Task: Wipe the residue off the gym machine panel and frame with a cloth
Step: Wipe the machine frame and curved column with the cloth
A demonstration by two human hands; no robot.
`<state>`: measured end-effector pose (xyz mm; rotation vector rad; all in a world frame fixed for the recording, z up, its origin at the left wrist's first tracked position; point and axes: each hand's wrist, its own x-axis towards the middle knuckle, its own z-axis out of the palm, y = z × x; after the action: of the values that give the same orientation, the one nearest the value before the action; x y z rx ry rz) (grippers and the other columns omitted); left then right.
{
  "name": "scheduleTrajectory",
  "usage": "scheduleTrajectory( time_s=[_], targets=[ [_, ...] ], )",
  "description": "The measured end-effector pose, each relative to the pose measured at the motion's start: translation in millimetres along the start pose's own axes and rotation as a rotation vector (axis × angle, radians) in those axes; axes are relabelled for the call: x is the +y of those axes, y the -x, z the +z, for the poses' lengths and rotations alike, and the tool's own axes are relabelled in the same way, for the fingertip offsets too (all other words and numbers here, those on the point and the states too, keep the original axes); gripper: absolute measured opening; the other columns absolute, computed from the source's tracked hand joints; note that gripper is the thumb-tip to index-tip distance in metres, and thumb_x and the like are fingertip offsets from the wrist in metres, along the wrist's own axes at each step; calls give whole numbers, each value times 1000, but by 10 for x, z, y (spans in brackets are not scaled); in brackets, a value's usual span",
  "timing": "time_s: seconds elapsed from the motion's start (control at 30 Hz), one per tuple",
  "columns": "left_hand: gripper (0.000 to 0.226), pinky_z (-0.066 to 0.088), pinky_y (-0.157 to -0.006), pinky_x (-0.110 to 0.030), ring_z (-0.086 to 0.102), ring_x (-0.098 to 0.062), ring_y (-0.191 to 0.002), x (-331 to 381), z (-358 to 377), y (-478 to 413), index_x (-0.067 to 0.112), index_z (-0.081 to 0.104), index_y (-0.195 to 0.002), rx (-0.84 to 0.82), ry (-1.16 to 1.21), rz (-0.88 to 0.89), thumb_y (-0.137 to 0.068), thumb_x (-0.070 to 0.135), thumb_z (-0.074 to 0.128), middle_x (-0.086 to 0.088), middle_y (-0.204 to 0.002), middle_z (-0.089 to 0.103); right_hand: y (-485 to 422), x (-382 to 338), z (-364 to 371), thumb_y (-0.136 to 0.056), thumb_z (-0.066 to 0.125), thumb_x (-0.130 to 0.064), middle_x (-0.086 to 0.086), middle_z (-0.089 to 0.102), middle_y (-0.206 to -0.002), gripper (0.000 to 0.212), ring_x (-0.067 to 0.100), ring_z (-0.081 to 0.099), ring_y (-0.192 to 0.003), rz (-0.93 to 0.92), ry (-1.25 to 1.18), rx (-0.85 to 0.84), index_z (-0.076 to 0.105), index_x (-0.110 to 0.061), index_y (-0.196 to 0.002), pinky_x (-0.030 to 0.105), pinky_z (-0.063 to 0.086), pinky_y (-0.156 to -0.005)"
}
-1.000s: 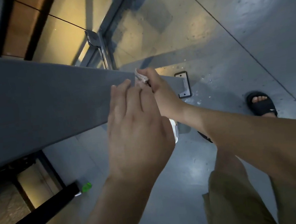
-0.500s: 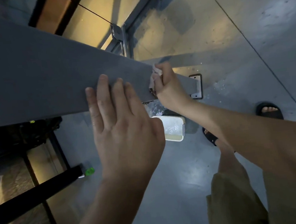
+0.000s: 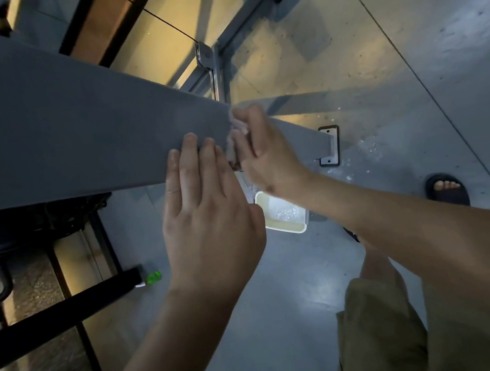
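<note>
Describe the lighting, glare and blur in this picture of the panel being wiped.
Head view: dim and bluish, with warm yellow patches on the floor and a pale sheen lower down; in the same view the cloth in the right hand looks soft, the edge of the panel crisp.

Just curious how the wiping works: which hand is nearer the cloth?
Right. The right hand grips the cloth against the grey panel; the left hand rests open on the panel beside it.
</note>
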<state>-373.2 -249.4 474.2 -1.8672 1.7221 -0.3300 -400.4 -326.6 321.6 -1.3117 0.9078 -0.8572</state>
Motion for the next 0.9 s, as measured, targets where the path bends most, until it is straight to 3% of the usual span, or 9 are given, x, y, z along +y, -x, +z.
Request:
scheduleTrajectory(
  time_s=[0.1, 0.2, 0.27, 0.43, 0.57, 0.67, 0.73, 0.8, 0.9],
  targets=[
    [68, 5, -128, -49, 29, -40, -151, -24, 20, 12, -11, 44, -146, -3, -3, 21, -88, 25, 45, -27, -151, 46, 53, 163, -23, -103, 48, -3, 20, 60, -123, 28, 5, 56, -105, -155, 54, -42, 49, 5, -130, 9, 44, -89],
    [67, 2, -128, -48, 29, -40, -150, -30, 29, 21, -12, 44, -145, 5, -30, 32, -89, 24, 44, -26, -152, 45, 7, 469, -138, -105, 40, -5, 21, 64, -120, 30, 28, 63, -111, 221, 58, -71, 41, -1, -134, 31, 51, -88],
    [66, 2, -128, -49, 31, -40, -149, -18, 15, 29, -12, 46, -144, 3, -10, 36, -88, 24, 44, -25, -149, 48, -30, 531, -170, -106, 38, -10, 15, 64, -106, 24, 33, 63, -101, 317, 62, -69, 41, -1, -128, 23, 44, -73],
    [62, -7, -125, -55, 28, -40, -150, -107, -262, 170, -6, 52, -139, 71, 44, -32, -83, 19, 50, -19, -145, 52, -55, -168, -112, -108, 41, -18, 0, 59, -99, 21, 10, 56, -90, 99, 14, -46, 43, -5, -125, 25, 45, -77],
    [61, -5, -125, -59, 25, -41, -152, -309, -532, 324, -4, 54, -139, 176, -6, -147, -81, 16, 52, -20, -151, 46, -95, -639, -88, -106, 43, -18, 12, 58, -125, 29, 22, 59, -113, -112, 23, -69, 48, -5, -132, 31, 46, -92],
    [66, -2, -125, -60, 20, -37, -154, -460, -612, 411, -2, 48, -146, 199, -49, -185, -83, 17, 52, -19, -159, 37, 0, -559, -127, -107, 42, -12, 13, 54, -133, 30, 18, 55, -120, -70, 48, -110, 43, -2, -135, 21, 43, -93],
    [69, -1, -126, -57, 17, -35, -156, -520, -625, 453, -1, 43, -150, 196, -41, -156, -85, 19, 49, -18, -162, 32, 94, -486, -175, -108, 38, -10, 17, 57, -127, 26, 19, 59, -109, 105, 37, -120, 40, 0, -132, 22, 44, -80],
    [70, -1, -127, -53, 16, -35, -156, -555, -644, 474, -3, 41, -150, 201, -12, -135, -85, 19, 49, -19, -162, 32, 132, -515, -180, -108, 36, -11, 5, 56, -98, 11, 14, 54, -77, 204, 41, -148, 38, -6, -117, 33, 41, -63],
    [67, -1, -127, -51, 18, -38, -154, -618, -693, 504, -4, 47, -146, 250, 74, -150, -83, 17, 53, -20, -159, 36, 119, -918, -75, -107, 38, -12, -2, 52, -84, 4, 7, 51, -71, 71, -1, -120, 34, -13, -108, 27, 43, -65]
  ],
)
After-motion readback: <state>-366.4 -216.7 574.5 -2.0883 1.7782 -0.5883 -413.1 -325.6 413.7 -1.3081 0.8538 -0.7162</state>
